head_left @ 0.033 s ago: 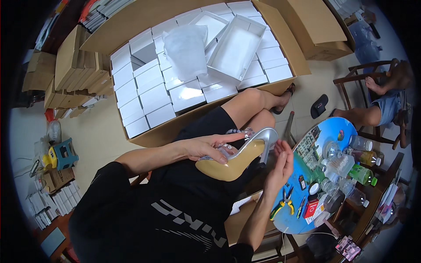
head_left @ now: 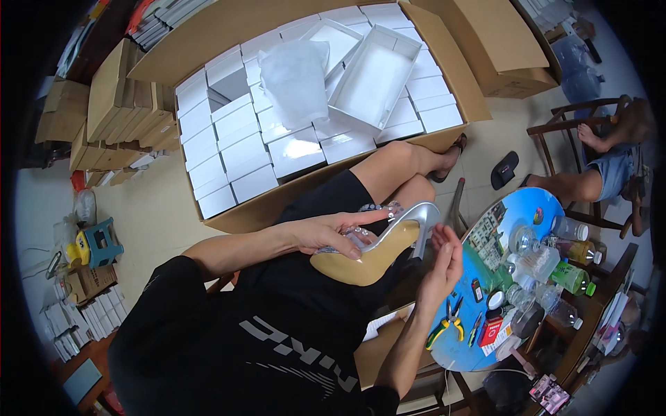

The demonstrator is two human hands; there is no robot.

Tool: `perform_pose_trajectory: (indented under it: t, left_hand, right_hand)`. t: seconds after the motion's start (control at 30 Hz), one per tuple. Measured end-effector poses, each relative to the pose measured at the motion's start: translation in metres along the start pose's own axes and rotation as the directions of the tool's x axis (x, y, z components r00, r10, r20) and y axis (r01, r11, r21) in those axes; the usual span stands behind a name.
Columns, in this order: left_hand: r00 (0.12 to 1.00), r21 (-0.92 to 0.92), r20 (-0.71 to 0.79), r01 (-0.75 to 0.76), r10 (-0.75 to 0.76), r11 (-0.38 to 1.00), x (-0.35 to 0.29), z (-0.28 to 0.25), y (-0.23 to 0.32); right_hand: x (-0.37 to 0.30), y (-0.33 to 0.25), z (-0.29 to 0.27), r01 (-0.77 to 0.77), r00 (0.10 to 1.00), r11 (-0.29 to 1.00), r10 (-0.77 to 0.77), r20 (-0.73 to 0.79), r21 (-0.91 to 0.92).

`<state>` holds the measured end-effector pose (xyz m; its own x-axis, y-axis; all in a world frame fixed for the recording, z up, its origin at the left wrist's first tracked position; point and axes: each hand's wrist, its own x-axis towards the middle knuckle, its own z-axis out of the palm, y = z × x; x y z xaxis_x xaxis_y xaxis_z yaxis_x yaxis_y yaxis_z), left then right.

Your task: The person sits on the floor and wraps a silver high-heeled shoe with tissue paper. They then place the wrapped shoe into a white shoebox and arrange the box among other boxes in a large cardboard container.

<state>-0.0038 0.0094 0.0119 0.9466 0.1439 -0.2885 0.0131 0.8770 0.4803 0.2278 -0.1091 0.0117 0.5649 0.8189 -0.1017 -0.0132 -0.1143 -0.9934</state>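
Above my lap, my left hand (head_left: 325, 234) grips a silver high-heeled sandal (head_left: 361, 267) by its front part, thumb over the edge of the sole. The beige sole faces up, and clear, beaded-looking straps (head_left: 394, 210) stick out on the far side. The slim silver heel (head_left: 420, 241) points toward my right hand (head_left: 444, 260). That hand is raised beside the heel with its fingers loosely stretched and nothing visible in them. Whether its fingertips touch the heel, I cannot tell.
A big carton (head_left: 291, 182) of white boxes stands ahead, with an open box (head_left: 374, 76) and a white wrapped bundle (head_left: 295, 83) on top. At right, a blue table (head_left: 454, 355) bears pliers (head_left: 447, 326), a red pack (head_left: 490, 330) and several bottles. Another person's legs (head_left: 579, 184) show beyond.
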Motion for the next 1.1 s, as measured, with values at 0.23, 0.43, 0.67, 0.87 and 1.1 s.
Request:
perform_pose_trajectory:
  t: [0.23, 0.43, 0.67, 0.87, 1.1]
  left_hand:
    - [0.995, 0.207, -0.044, -0.077, 0.087, 0.975, 0.007, 0.006, -0.001]
    - [0.977, 0.222, -0.084, -0.173, 0.196, 0.960, 0.011, 0.010, -0.012]
    - [0.933, 0.322, -0.060, -0.317, 0.354, 0.892, 0.011, 0.009, -0.018]
    - [0.857, 0.316, 0.042, -0.499, 0.513, 0.807, 0.021, 0.016, -0.041]
    - [0.868, 0.937, -0.163, -0.012, 0.468, 0.349, -0.034, 0.025, 0.022]
  right_hand:
    - [-0.017, -0.023, -0.001, 0.043, 0.999, 0.998, -0.044, -0.030, -0.040]
    - [-0.040, -0.019, 0.017, 0.039, 0.999, 0.987, -0.042, -0.020, -0.158]
    - [-0.060, -0.026, 0.032, 0.136, 0.984, 0.967, -0.106, 0.145, -0.216]
    - [-0.074, -0.030, 0.048, 0.030, 0.981, 0.998, -0.019, 0.196, -0.058]
    - [-0.069, -0.024, -0.007, -0.506, 0.820, 0.790, 0.316, 0.478, 0.346]
